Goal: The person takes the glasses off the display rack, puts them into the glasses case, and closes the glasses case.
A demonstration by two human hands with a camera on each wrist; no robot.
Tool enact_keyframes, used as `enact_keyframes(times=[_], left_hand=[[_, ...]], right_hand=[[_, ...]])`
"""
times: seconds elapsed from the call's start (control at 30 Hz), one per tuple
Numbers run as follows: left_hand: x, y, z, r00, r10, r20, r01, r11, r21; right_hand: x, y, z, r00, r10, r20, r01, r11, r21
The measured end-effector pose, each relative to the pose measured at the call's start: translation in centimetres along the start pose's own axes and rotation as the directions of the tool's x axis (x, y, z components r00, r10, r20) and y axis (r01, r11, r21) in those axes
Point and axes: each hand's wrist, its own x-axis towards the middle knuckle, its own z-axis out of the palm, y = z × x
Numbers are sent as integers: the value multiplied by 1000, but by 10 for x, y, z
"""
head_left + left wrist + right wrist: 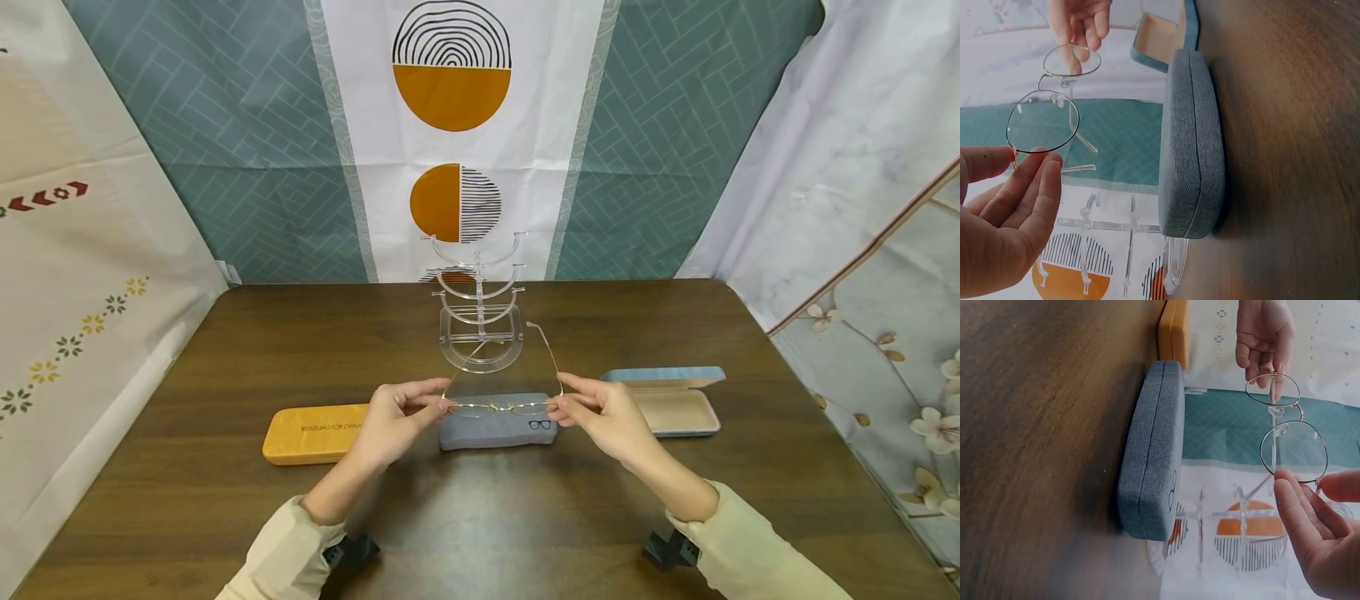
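Note:
A pair of thin wire-rimmed eyeglasses [529, 408] is held up over the table, its temples unfolded and pointing away from me. My left hand [399, 418] pinches the left end of the frame between thumb and fingers. At the opposite end, my right hand [600, 414] pinches the right hinge area the same way. Below the glasses lies a closed grey-blue glasses case [495, 433] with a small glasses drawing on it. Both round lenses [1042, 122] show in the left wrist view, and the glasses [1294, 452] appear clear of the case in the right wrist view.
A clear glasses stand [480, 333] with several curved arms stands behind the grey-blue case. To the left lies a closed yellow case [315, 437]. An open blue case [675, 408] with a beige lining sits on the right. Patterned curtains [247, 142] hang around the wooden table [225, 517].

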Motion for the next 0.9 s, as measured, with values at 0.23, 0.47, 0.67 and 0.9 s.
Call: enact_keyframes(times=[0.23,0.47,0.67,0.9], left_hand=[[-2,-2,3,1000,4,17,-4,1000,-3],[-4,-5,5,999,42,17,-42,999,26],[-4,-6,6,998,69,6,-69,996,55],[-2,-7,8,991,133,-17,-131,989,71]], right_hand=[[-5,3,-2,1000,-8,14,8,1000,1],[-8,7,-1,1000,4,28,-5,999,48],[-9,9,-1,999,-9,34,7,998,67],[-7,7,-3,999,-24,34,22,998,63]])
